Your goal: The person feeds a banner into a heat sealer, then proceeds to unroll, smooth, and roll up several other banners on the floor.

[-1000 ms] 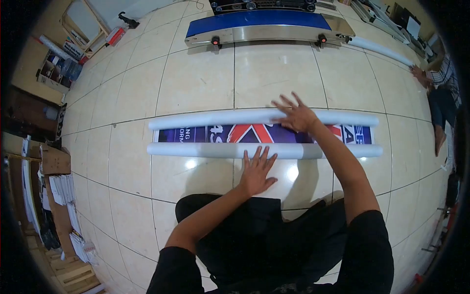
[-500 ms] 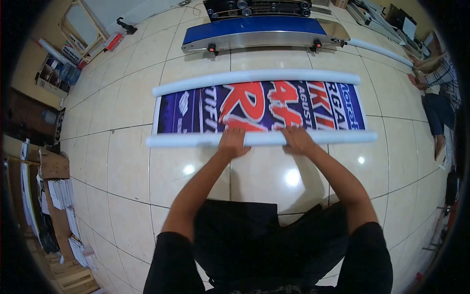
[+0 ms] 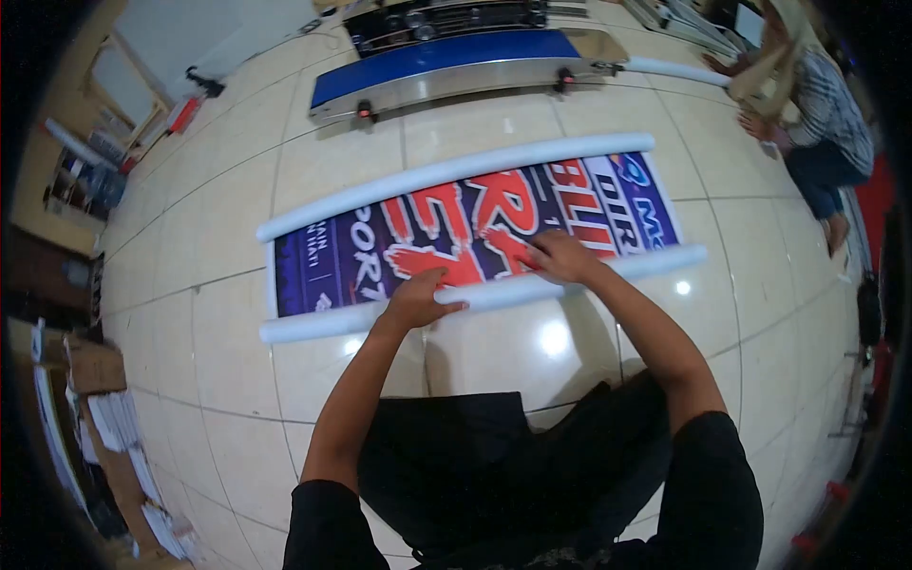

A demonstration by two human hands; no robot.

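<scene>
A printed banner [image 3: 446,237] with red, white and dark purple lettering is stretched on the tiled floor between two white rolls. My left hand [image 3: 416,299] is wrapped over the near roll [image 3: 323,326], its thumb along the near side and its fingers reaching onto the print. Farther right, my right hand [image 3: 562,256] bends over the same roll, with its fingertips by the red letters; its palm side is hidden. The far roll [image 3: 456,178] lies untouched beyond the print. Both rolls slant upward to the right.
Beyond the banner stands a long blue-topped metal machine part [image 3: 456,71] on small feet. A person [image 3: 817,114] crouches at the right beside a white tube [image 3: 674,71]. Cartons and stacked white boxes [image 3: 114,418] line the left side.
Different lettering now shows between the rolls. The banner appears tilted and shifted left in view, its left end nearer me. My hands have moved over the near roll. The person at right shows more fully.
</scene>
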